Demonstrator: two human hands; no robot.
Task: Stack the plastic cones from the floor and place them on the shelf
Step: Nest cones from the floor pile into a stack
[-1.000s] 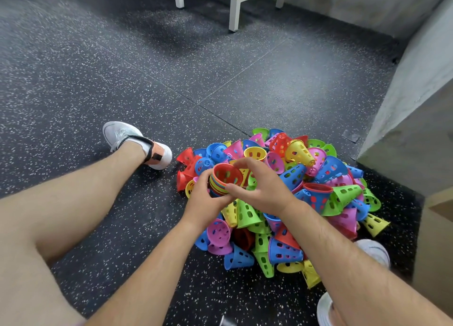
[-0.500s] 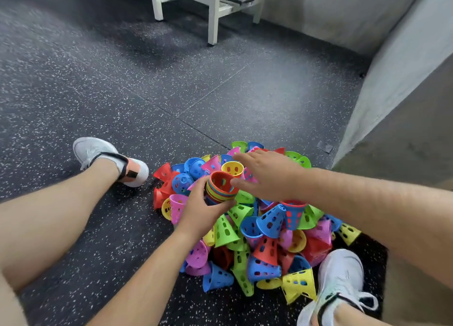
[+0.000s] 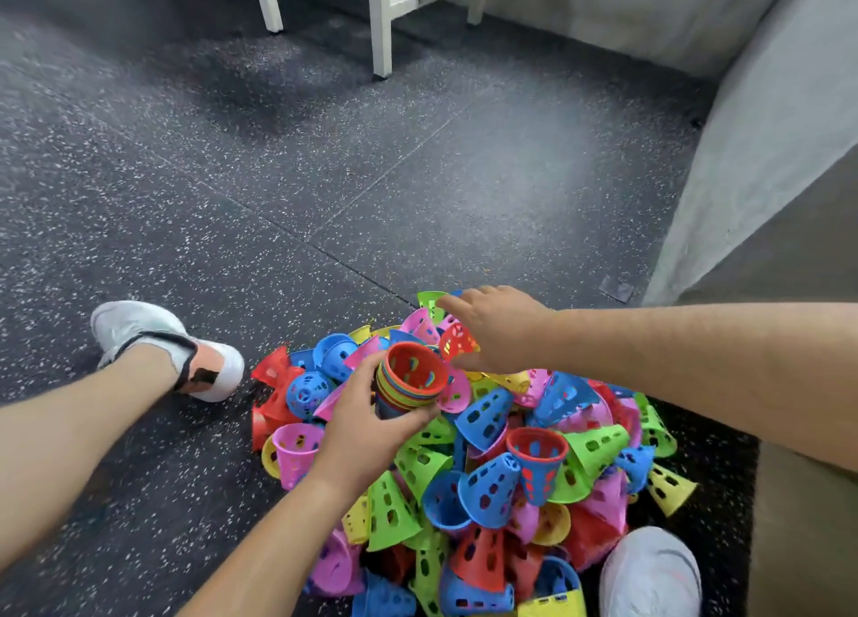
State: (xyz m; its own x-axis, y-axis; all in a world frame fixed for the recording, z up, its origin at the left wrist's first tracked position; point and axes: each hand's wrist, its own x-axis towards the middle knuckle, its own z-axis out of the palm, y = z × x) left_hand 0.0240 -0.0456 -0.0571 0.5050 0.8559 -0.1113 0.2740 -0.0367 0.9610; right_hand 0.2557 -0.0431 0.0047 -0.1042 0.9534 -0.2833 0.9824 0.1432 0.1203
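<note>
R hand (image 3: pixel 497 328) grip on red cone (image 3: pixel 457 343) unclear; rack (image 3: pixel 381 22) top cut off.

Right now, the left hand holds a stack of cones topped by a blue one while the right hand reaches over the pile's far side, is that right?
Not quite: the head view shows a red cone topping the stack, not blue. The left hand and right hand are as described.

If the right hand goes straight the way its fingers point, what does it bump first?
Most likely the green cone at the far edge of the pile. The right hand has its fingertips right beside it. Depth is unclear, so they might pass just above it.
</note>
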